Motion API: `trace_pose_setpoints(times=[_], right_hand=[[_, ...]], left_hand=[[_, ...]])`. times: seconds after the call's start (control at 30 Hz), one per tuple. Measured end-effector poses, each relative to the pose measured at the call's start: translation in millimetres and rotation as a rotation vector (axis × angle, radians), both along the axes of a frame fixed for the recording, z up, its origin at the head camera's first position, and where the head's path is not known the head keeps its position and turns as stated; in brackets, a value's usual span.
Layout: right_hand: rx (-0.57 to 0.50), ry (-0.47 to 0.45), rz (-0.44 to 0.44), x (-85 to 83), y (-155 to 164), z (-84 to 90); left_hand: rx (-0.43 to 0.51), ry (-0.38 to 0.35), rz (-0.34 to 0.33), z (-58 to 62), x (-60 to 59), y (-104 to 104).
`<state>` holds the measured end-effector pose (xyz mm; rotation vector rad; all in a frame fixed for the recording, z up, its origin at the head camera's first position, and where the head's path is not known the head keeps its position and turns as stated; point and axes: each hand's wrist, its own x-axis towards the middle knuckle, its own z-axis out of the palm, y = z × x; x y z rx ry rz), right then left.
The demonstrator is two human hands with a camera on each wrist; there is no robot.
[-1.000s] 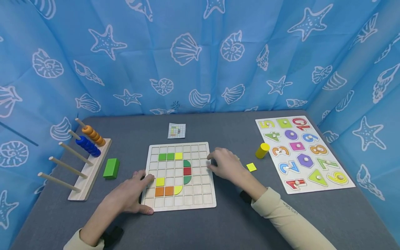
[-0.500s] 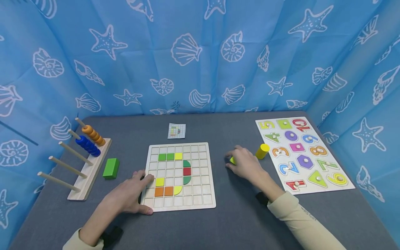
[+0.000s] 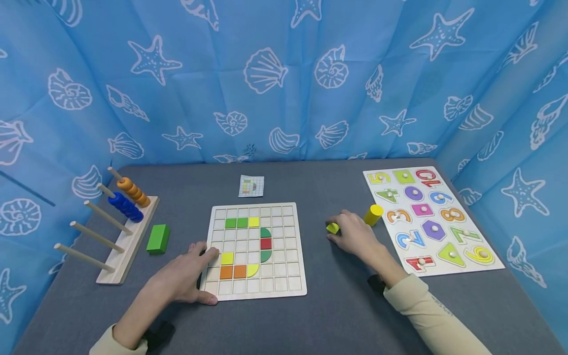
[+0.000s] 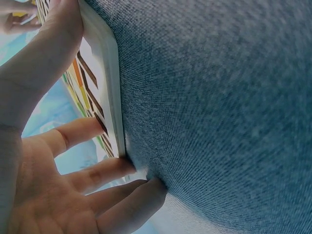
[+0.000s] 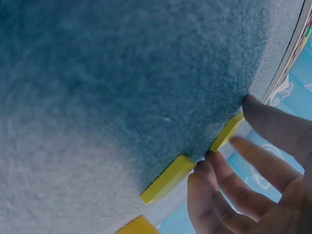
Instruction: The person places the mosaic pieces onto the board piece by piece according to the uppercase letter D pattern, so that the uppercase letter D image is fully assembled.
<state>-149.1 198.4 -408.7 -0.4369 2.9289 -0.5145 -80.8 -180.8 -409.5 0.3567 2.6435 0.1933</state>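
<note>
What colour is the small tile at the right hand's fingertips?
Yellow tile, touched by the right hand; clearest in the right wrist view.

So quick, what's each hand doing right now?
Left hand: open, fingers resting flat on the grid board's left edge.
Right hand: open, fingertips touching a yellow tile on the table; not gripping it yet.

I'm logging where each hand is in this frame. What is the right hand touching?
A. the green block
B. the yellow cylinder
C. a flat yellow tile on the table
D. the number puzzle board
C: the right hand has its fingertips on a flat yellow tile lying on the grey table, apart from the yellow cylinder.
</note>
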Motion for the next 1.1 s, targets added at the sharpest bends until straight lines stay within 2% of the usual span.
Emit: trace_pose_setpoints(times=[0.7, 1.1], right_hand=[[-0.027, 0.010, -0.026, 0.7, 3.9, 0.3], [-0.041, 0.033, 0.010, -0.7, 2.7, -2.4]], left_hand=[[-0.002, -0.011, 0.006, -0.2, -0.7, 0.6], [-0.006, -0.006, 0.002, -0.7, -0.3, 0.0]])
